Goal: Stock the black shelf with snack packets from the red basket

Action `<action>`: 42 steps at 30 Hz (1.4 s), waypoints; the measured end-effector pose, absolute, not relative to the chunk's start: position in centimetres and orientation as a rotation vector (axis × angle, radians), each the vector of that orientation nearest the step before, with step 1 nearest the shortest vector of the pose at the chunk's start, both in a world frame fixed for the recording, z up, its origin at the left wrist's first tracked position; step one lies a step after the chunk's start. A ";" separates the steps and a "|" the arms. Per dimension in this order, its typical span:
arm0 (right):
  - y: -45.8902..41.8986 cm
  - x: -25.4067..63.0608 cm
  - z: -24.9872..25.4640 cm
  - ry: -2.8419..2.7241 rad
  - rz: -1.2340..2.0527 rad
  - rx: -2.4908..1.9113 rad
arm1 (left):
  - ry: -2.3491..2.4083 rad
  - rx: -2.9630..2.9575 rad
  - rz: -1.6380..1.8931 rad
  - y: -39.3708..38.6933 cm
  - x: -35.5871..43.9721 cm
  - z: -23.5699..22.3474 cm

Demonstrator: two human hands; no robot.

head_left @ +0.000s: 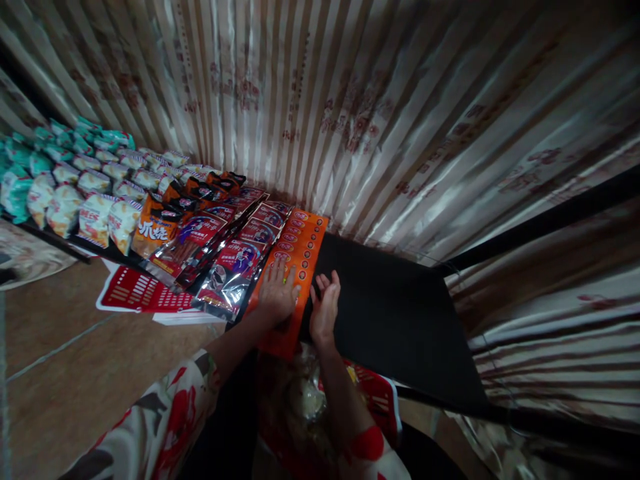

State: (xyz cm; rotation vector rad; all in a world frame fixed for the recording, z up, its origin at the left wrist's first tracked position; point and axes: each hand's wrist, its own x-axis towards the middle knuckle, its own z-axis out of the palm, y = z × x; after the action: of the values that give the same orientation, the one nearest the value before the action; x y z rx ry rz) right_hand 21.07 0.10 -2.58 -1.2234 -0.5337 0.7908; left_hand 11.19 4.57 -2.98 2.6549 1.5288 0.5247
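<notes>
My left hand (278,293) lies flat with fingers stretched on an orange strip of snack packets (302,238), printed with rows of small round pictures. Along the strip's right edge my right hand (325,307) is turned on its side, fingers apart and slightly curled, nothing in it. The strip runs front to back on a black shelf (395,307), its near end hanging over the front edge. Directly left of it lie dark red, shiny snack packets (235,263) in an overlapping row.
Farther left stand orange bags (156,223), white snack bags (95,217) and green bags (16,190) in rows. Pleated curtain (300,100) hangs behind the shelf. A black bar (540,217) slants at the right. Below are red printed cardboard (145,290) and clear plastic packaging (307,397).
</notes>
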 end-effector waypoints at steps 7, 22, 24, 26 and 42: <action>0.2 20.7 -2.0 -0.558 0.794 -1.309 | 1.518 2.617 0.570 4.7 11.2 -3.2; -1.1 24.0 -4.1 -1.436 0.227 -1.893 | 1.504 2.631 0.568 4.5 11.1 -2.8; -1.3 23.9 -4.3 -1.495 0.215 -1.924 | 1.507 2.626 0.569 4.5 11.1 -2.7; -1.3 23.7 -4.2 -1.517 0.210 -1.958 | 1.511 2.627 0.572 4.5 11.1 -2.6; 0.1 24.3 -4.8 -1.296 0.300 -2.011 | 1.534 2.647 0.563 4.7 11.4 -3.1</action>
State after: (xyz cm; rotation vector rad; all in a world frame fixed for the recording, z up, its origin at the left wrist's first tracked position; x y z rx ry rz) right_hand 24.28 0.09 -4.76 -2.0113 -1.2956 0.2999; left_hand 11.40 4.68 -3.11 2.6466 1.5342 0.5629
